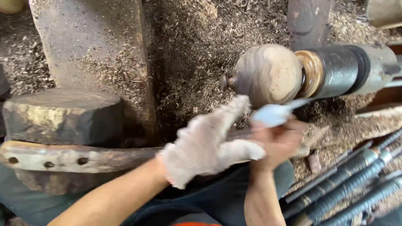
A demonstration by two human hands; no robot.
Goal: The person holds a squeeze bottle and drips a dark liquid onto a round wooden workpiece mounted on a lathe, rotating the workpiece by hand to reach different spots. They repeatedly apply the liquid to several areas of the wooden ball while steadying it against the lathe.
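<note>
The rounded wooden workpiece sits mounted on the lathe chuck, above a floor of wood shavings. The left hand, in a whitish glove, is spread — fingers reaching toward the workpiece's underside, nothing clasped. The bare right hand is closed around a pale blue cloth-like piece, its tip touching the workpiece. Both hands hover over the wooden rest bar — metal turning tools lie to the right.
</note>
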